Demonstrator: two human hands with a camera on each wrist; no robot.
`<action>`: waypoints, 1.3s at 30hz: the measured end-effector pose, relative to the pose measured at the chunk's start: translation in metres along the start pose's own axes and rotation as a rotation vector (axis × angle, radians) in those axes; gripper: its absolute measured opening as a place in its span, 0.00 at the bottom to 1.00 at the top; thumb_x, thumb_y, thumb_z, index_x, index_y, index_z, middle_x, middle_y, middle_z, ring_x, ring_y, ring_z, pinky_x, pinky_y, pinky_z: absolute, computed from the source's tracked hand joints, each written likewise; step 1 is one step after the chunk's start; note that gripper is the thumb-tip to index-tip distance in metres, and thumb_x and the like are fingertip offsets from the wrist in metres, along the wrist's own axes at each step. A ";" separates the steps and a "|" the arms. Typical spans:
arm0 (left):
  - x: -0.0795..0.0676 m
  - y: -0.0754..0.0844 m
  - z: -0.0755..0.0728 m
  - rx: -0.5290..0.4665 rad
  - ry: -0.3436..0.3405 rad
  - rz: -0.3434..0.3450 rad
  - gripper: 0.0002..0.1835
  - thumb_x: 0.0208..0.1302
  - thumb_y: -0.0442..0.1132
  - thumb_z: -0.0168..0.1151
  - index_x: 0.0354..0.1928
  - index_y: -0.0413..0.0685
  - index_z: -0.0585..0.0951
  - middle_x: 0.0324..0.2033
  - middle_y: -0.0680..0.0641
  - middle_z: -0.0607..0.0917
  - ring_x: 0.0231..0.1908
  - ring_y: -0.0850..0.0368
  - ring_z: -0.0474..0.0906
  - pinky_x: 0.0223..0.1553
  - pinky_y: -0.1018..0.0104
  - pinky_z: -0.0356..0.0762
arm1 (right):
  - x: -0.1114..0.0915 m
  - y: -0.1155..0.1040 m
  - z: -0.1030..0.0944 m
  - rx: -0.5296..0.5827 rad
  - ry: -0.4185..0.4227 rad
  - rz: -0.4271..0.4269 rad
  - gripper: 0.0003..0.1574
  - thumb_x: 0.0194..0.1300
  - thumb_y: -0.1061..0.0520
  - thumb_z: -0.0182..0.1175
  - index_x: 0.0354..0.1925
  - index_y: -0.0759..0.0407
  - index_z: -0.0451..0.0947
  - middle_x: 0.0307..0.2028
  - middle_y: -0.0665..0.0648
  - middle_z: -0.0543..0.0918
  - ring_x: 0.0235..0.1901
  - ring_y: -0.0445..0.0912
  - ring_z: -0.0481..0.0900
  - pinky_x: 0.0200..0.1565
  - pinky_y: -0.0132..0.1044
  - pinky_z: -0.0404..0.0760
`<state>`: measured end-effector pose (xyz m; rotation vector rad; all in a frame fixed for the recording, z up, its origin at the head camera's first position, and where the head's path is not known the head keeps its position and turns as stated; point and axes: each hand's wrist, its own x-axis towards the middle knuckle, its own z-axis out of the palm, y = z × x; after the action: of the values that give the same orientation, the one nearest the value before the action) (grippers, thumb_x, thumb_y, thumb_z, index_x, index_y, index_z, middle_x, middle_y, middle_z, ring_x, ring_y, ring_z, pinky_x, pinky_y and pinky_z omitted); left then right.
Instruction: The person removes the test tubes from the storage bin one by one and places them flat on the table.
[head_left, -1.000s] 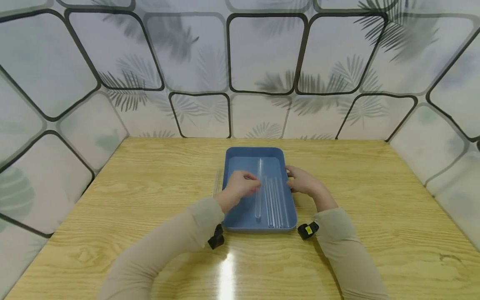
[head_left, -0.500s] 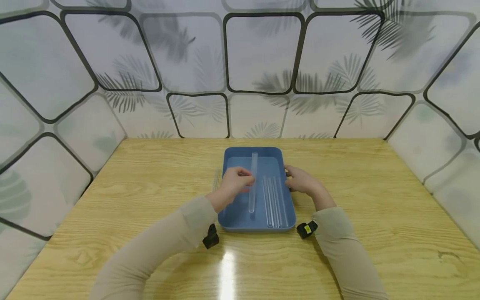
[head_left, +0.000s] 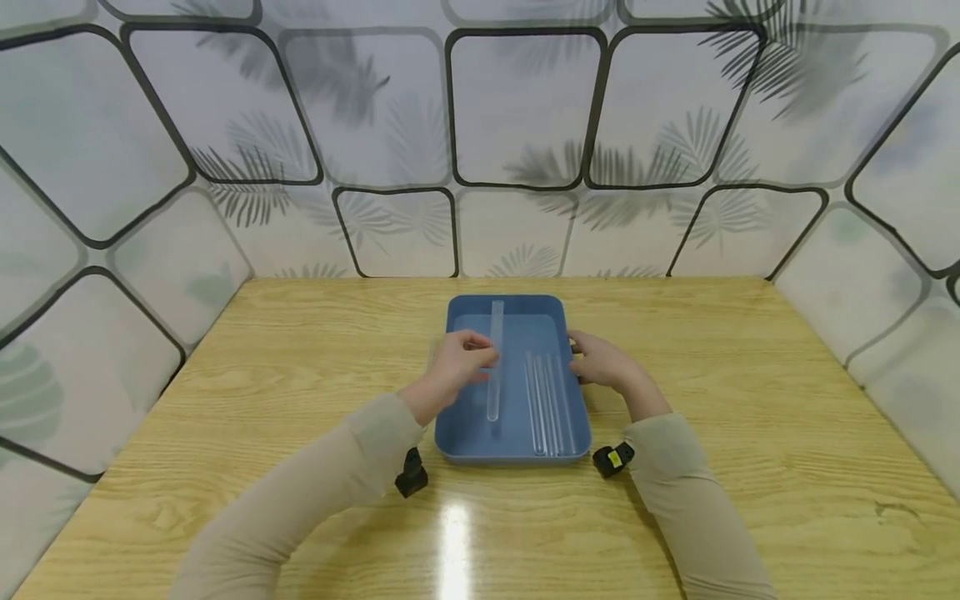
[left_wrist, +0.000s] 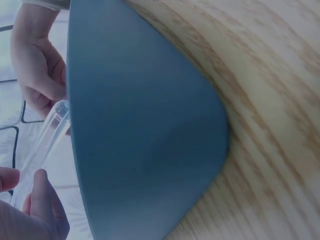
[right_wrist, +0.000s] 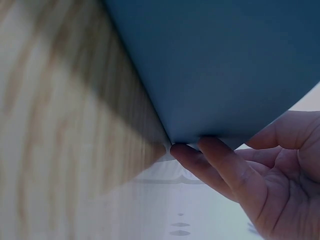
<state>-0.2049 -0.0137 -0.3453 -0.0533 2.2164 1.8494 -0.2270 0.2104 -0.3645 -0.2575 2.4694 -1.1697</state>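
My left hand pinches a clear test tube between thumb and fingers, over the left part of a blue tray. The tube's rounded end points toward me. In the left wrist view, this tube slants beside the tray's rim, with its lower part between the fingertips. Several more clear tubes lie side by side in the tray's right half. At the tray's right side, my right hand touches the outer wall; the right wrist view shows extended fingers against it.
The tray stands on a wooden table. Something clear and thin lies left of the tray, mostly hidden by my left hand. A patterned cloth wall closes off the back and sides.
My left hand has moved left over the tray, carrying the test tube away from the other tubes. My right hand has stayed at the tray's right side.
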 end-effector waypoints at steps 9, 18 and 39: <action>-0.002 -0.001 -0.010 -0.010 -0.005 0.008 0.11 0.58 0.32 0.57 0.43 0.36 0.75 0.38 0.41 0.77 0.40 0.49 0.75 0.38 0.61 0.77 | 0.000 0.000 0.000 0.005 -0.004 0.007 0.39 0.57 0.71 0.40 0.66 0.70 0.38 0.60 0.75 0.53 0.55 0.62 0.62 0.42 0.46 0.76; -0.003 -0.002 -0.019 -0.010 0.012 -0.013 0.10 0.58 0.33 0.57 0.42 0.36 0.75 0.37 0.42 0.77 0.39 0.51 0.76 0.37 0.62 0.77 | 0.000 0.000 -0.001 0.005 -0.004 0.012 0.40 0.58 0.71 0.40 0.66 0.69 0.38 0.61 0.75 0.52 0.56 0.62 0.62 0.42 0.45 0.76; -0.006 -0.011 -0.057 -0.043 0.081 -0.030 0.12 0.60 0.33 0.54 0.45 0.34 0.73 0.37 0.42 0.74 0.35 0.55 0.73 0.39 0.63 0.77 | -0.001 -0.001 0.000 -0.002 0.001 0.013 0.40 0.57 0.71 0.40 0.66 0.69 0.39 0.61 0.75 0.53 0.56 0.63 0.61 0.41 0.45 0.76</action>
<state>-0.2064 -0.0725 -0.3449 -0.1717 2.2161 1.9108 -0.2260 0.2100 -0.3631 -0.2416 2.4694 -1.1626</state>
